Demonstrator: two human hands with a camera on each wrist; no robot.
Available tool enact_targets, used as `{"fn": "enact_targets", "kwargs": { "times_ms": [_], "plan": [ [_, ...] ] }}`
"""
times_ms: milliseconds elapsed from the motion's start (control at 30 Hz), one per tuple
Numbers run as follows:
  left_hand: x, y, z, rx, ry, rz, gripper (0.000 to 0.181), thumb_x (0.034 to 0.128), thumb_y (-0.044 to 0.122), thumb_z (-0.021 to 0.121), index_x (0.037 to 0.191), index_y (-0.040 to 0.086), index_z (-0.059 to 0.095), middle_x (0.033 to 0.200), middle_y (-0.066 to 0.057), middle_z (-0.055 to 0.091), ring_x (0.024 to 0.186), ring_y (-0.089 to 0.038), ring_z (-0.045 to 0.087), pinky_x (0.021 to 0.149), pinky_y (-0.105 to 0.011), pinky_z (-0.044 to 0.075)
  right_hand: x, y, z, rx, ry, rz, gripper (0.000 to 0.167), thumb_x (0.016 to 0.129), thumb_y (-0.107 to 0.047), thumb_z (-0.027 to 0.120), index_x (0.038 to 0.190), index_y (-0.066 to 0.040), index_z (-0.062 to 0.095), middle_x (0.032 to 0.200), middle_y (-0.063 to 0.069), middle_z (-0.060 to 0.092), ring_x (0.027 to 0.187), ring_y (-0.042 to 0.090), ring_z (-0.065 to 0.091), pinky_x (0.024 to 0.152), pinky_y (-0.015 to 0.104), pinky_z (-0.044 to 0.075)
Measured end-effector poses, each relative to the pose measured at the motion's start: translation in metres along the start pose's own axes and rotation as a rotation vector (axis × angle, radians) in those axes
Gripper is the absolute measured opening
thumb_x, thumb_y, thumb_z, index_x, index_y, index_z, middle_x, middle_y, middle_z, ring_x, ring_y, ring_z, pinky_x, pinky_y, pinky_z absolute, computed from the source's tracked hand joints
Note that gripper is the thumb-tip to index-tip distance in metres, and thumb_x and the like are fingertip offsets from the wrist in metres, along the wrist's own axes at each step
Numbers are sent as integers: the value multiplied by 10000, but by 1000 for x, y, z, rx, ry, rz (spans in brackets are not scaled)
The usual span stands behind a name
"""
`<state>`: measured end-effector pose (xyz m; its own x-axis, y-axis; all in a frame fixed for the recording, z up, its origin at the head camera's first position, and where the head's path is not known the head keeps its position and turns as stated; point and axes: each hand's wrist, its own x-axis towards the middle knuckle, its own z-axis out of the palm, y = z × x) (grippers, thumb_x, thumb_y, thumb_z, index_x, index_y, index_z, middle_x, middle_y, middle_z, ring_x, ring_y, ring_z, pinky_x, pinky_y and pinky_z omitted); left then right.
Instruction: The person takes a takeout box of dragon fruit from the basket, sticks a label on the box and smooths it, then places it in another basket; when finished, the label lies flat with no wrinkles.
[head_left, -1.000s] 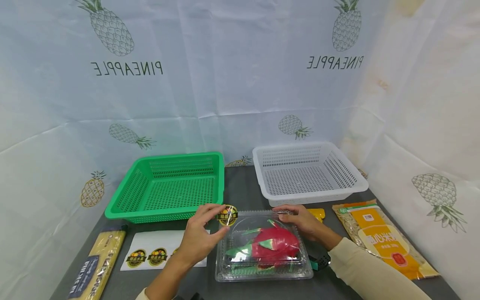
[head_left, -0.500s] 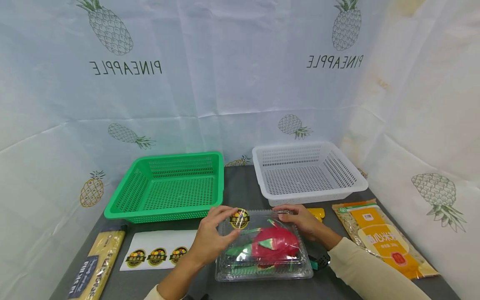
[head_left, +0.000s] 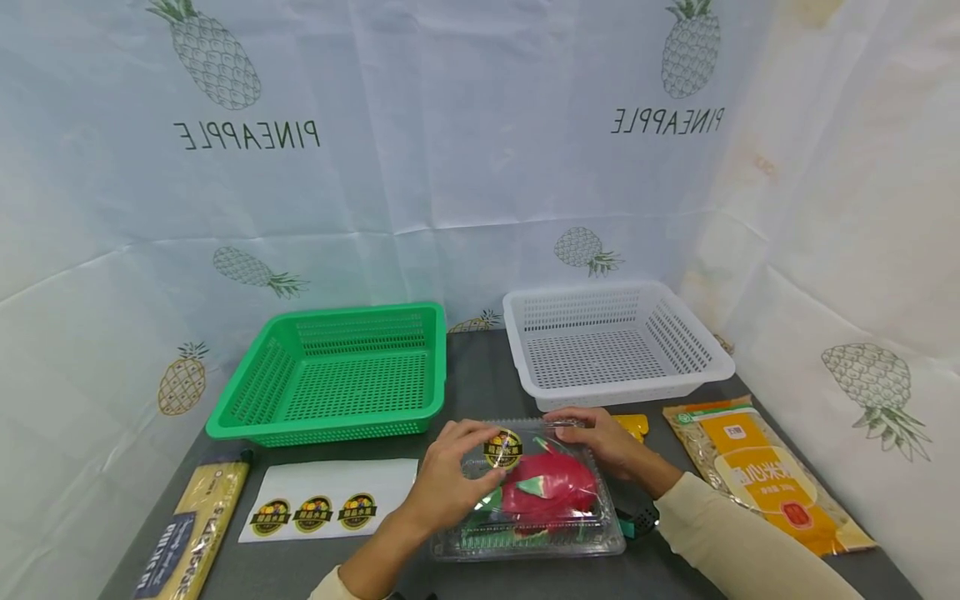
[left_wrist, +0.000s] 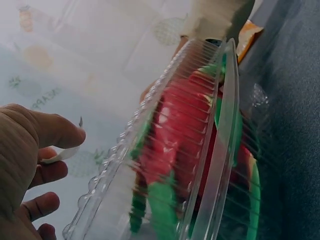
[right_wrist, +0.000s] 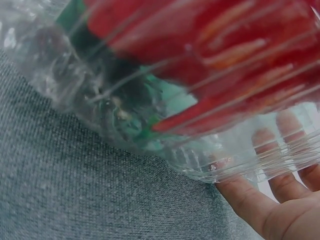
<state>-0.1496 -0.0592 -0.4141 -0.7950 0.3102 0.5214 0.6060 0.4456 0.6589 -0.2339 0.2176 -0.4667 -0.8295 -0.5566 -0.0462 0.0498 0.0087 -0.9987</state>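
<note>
A clear plastic box (head_left: pixel 540 546) with red and green dragon fruit (head_left: pixel 551 487) inside stands on the dark table. Above its lid, the left hand (head_left: pixel 450 483) pinches a round black and gold sticker (head_left: pixel 502 448) by its edge. In the left wrist view the sticker (left_wrist: pixel 62 155) is curled, seen from its pale back, between the fingers of the left hand (left_wrist: pixel 30 165), apart from the box. The right hand (head_left: pixel 607 442) holds the box's far right corner; the right wrist view has that hand's fingers (right_wrist: pixel 250 200) against the clear wall.
Behind the box are a green basket (head_left: pixel 330 433) and a white basket (head_left: pixel 615 396). Left lie a white sheet (head_left: pixel 337 471) with several stickers and a noodle pack (head_left: pixel 197 525). An orange grain bag (head_left: pixel 772 479) lies right; a small yellow packet (head_left: pixel 633 427) is partly hidden behind the right hand.
The left hand has carried the sticker rightward, from the box's left edge to over the lid above the fruit. The right hand has stayed at its corner, and the box has hardly moved.
</note>
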Motion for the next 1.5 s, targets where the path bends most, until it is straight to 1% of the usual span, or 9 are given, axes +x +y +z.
{"fn": "enact_targets", "kwargs": {
  "times_ms": [100, 167, 300, 400, 500, 767, 833, 1067, 1500],
  "plan": [
    [1, 1, 3, 9, -15, -34, 441, 741, 71, 824, 1162, 41, 694, 1136, 52, 613, 1021, -147, 508, 816, -403, 472, 0, 0, 0, -1, 4, 2, 424, 971, -123, 573, 1320, 108, 509, 1148, 184, 620, 920, 303, 649, 769, 473, 528],
    [2, 2, 4, 9, -32, -55, 433, 751, 71, 816, 1164, 35, 691, 1134, 41, 611, 1034, -161, 504, 834, -431, 460, 0, 0, 0, -1, 5, 0, 426, 972, -123, 571, 1321, 111, 506, 1145, 184, 622, 920, 304, 650, 769, 473, 528],
    [3, 3, 8, 38, -66, -87, 418, 771, 102, 804, 1170, 52, 691, 1132, 36, 610, 1055, -177, 495, 893, -513, 385, -1, -1, 0, -1, 9, 2, 428, 972, -124, 571, 1322, 113, 502, 1147, 188, 621, 927, 304, 649, 774, 471, 526],
    [4, 4, 10, 73, -74, -91, 418, 766, 108, 804, 1166, 58, 695, 1124, 30, 618, 1057, -181, 501, 909, -541, 338, -1, -2, 1, -4, 11, 5, 429, 969, -127, 576, 1320, 109, 506, 1156, 205, 612, 928, 303, 647, 778, 468, 526],
    [5, 5, 12, 109, -73, -87, 422, 755, 104, 810, 1159, 51, 699, 1118, 12, 626, 1056, -194, 516, 896, -533, 337, -2, -2, 1, -4, 12, 6, 433, 965, -133, 578, 1321, 105, 508, 1169, 219, 602, 929, 307, 646, 777, 470, 526],
    [6, 8, 16, 187, -82, -67, 422, 737, 133, 828, 1136, 56, 712, 1090, 6, 634, 1021, -191, 523, 785, -428, 332, -1, -1, 2, -13, 16, 5, 428, 961, -141, 586, 1315, 92, 525, 1171, 213, 599, 933, 317, 640, 781, 474, 525],
    [6, 7, 17, 197, -86, -66, 421, 736, 138, 829, 1133, 60, 714, 1087, 11, 634, 1015, -187, 521, 777, -429, 328, -1, -1, 2, -13, 16, 4, 425, 961, -141, 587, 1312, 90, 528, 1171, 216, 599, 934, 317, 640, 781, 475, 526],
    [6, 8, 19, 214, -104, -97, 411, 746, 159, 832, 1131, 72, 717, 1067, 29, 631, 1003, -182, 515, 855, -575, 321, 0, -1, 3, -13, 10, 2, 434, 965, -143, 588, 1318, 99, 516, 1191, 256, 578, 934, 318, 641, 784, 476, 525],
    [6, 7, 18, 230, -143, -110, 396, 761, 202, 787, 1130, 77, 719, 1065, 41, 625, 976, -163, 514, 744, -382, 312, 1, -3, 4, -44, 18, -7, 427, 958, -143, 598, 1312, 87, 532, 1174, 198, 594, 937, 326, 640, 776, 479, 526]
  ]
}}
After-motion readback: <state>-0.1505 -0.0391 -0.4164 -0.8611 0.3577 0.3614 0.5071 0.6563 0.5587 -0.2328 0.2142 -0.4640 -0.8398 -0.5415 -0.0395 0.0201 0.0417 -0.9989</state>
